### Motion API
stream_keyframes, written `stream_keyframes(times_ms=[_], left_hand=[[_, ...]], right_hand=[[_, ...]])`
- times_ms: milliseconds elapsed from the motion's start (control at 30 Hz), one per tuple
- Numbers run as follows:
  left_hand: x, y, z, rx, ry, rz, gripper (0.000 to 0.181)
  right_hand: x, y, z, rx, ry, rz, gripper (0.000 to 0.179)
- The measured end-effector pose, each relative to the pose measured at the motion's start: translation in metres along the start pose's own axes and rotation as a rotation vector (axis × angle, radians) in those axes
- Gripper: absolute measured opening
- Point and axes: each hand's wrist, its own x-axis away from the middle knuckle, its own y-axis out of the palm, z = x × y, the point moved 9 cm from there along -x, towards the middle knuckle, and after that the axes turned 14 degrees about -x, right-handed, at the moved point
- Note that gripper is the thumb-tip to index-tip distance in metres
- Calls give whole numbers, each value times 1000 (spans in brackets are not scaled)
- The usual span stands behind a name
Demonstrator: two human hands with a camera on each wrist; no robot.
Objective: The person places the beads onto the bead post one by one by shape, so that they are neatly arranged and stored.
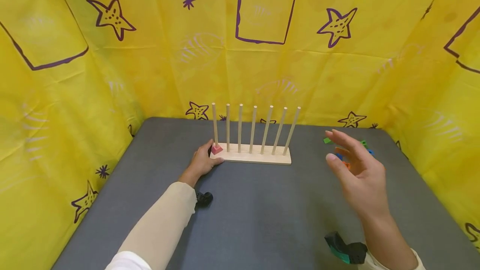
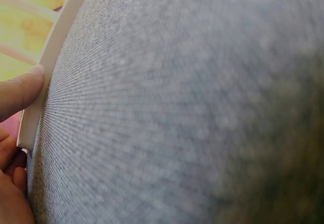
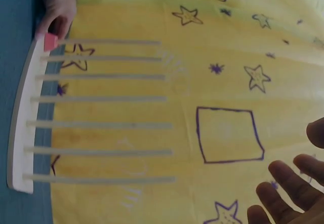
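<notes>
A wooden peg board (image 1: pixel 258 158) with a row of several upright pegs stands near the back of the table. On its leftmost peg, down at the base, sits a pink-red square piece (image 1: pixel 216 149). My left hand (image 1: pixel 200 162) holds the board's left end, thumb on the front edge and fingers round the end. The left wrist view shows the thumb (image 2: pixel 23 92) against the wooden edge (image 2: pixel 33 117). Raised above the table at the right, my right hand (image 1: pixel 361 178) has spread, slightly bent fingers and holds nothing. It partly hides small coloured pieces, including an orange one (image 1: pixel 347 165).
Behind the right hand lie green (image 1: pixel 327 140) and blue (image 1: pixel 339 156) pieces on the grey table (image 1: pixel 258 211). A yellow patterned cloth (image 1: pixel 262 70) hangs around the back and sides. Dark devices (image 1: pixel 346 250) are strapped to both wrists.
</notes>
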Motion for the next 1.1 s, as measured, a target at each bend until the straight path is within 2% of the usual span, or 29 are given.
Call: stream_keyframes(times_ms=[100,200,333,467,567,733,833,967,1100], left_hand=[[0,2,-1,7,-4,-2,89],[-1,2,-1,8,-3,1,89],[-2,3,-1,9,-4,-2,89],[-1,3,-1,2,-3,-2,89],[-1,1,-1,6,-1,7,89],[-2,2,-1,10,-4,4,89],[-2,3,-1,7,-8,-3,89],[-2,4,-2,10,-17,-5,89],[-1,4,-2,10,-21,-5,89]], right_hand=[[5,-16,-3,-12,9,33,47],[8,-32,-5,-73,-3,72,45],[13,-57,0,-99,25,162,44],[20,-83,11,-94,88,277,44],[23,-100,17,-151,49,319,43],[28,-124,25,-297,-98,342,40],[31,-136,31,-330,-156,365,38],[37,-152,44,-324,-159,425,35],[46,-170,61,-288,-114,512,31]])
